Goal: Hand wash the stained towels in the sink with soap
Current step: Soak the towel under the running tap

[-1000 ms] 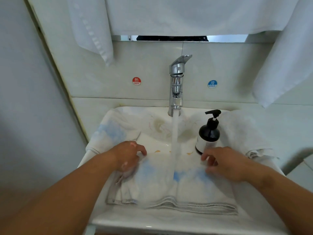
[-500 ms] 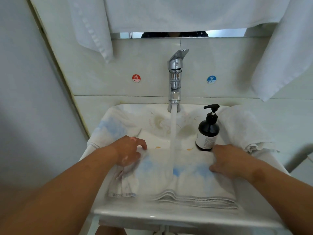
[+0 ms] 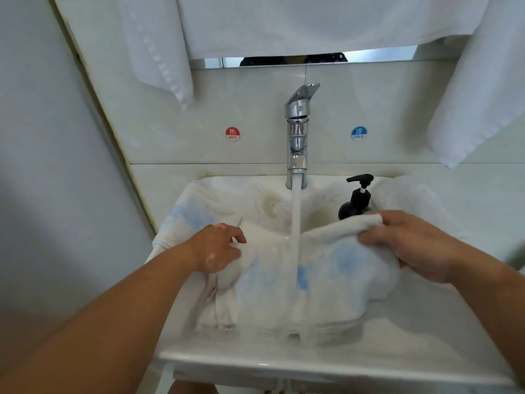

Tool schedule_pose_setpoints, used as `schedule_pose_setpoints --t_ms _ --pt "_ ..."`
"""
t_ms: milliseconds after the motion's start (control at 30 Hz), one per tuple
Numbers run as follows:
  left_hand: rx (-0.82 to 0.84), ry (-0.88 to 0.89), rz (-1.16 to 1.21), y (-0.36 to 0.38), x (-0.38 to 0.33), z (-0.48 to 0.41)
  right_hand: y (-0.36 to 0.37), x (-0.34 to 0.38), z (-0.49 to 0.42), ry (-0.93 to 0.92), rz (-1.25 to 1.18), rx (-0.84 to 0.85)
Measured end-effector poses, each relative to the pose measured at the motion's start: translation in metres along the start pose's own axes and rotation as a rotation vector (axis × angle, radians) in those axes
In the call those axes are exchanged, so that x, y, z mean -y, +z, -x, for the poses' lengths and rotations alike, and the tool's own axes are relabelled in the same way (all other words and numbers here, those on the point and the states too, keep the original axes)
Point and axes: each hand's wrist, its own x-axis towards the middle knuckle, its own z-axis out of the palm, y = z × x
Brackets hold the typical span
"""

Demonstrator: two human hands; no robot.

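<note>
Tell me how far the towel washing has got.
Done: the tap runs, wetting the blue-stained towel. In hand: left hand and right hand grip it under the stream. Left: soap bottle untouched, blue stains show, another stained towel waits at the left of the sink.

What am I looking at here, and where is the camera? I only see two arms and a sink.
There is no machine here. These are a person's two bare arms, filmed by one wide-angle camera worn on the head, looking forward and down. At the sink the faucet is running, and the water stream falls onto a white towel with blue stains. The left hand grips the towel's left part, and the right hand holds its right edge raised above the basin. A black soap bottle stands behind that edge. A second stained towel lies over the sink's back left side, and hanging towels show above.
</note>
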Motion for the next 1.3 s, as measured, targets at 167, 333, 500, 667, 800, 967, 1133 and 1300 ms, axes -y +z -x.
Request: schedule_pose_setpoints --t_ms 167,333,500,667,800,967,1133,1300 --pt "0.181 -0.055 0.213 0.016 -0.011 0.0 -0.006 0.009 -0.002 -0.016 -0.134 -0.316" --pt "0.242 -0.099 0.382 0.022 -0.018 0.001 -0.006 0.005 0.0 0.055 0.01 -0.256" --pt "0.255 -0.103 0.46 0.025 -0.035 0.004 -0.004 0.008 0.002 0.108 -0.055 -0.223" --pt "0.399 -0.225 0.583 0.027 -0.043 0.009 -0.003 0.011 0.005 0.148 -0.087 -0.267" --pt "0.488 -0.189 0.434 0.027 -0.05 0.013 -0.006 0.019 0.009 0.145 -0.216 -0.428" --pt "0.514 -0.053 0.272 0.031 -0.063 0.018 -0.007 0.027 0.014 0.152 -0.368 -0.526" --pt "0.546 0.042 0.277 0.035 -0.071 0.019 -0.01 0.027 0.016 0.171 -0.374 -0.481" --pt "0.434 -0.09 0.699 0.012 -0.054 0.018 -0.006 0.016 0.007 0.225 -0.211 -0.366"
